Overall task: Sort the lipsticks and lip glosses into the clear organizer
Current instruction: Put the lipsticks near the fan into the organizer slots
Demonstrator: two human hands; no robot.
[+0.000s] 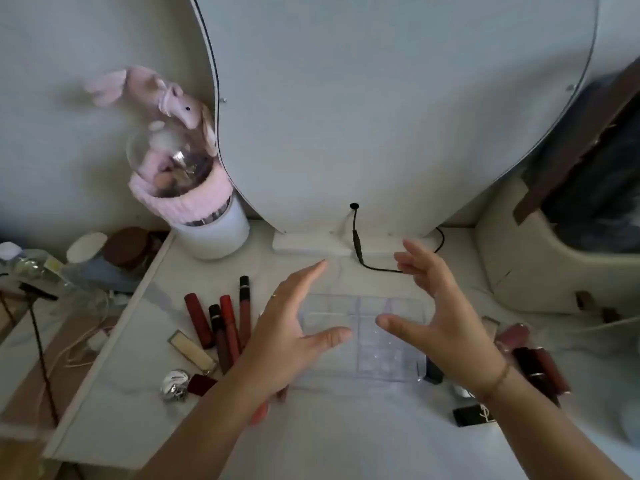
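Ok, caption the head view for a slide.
Left hand and right hand hover open above the clear organizer, lip gloss tubes left of it, lipsticks right.

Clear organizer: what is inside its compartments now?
The visible compartments of the clear organizer hold nothing; only the white table shows through. The left hand and right hand cover its left and right edges, so those parts cannot be seen.

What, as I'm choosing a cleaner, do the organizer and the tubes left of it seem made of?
Organizer: likely clear glossy plastic, perhaps acrylic; the table shows through and dividers catch light. Tubes: probably plastic, satin red bodies, some black caps; blur leaves it open.
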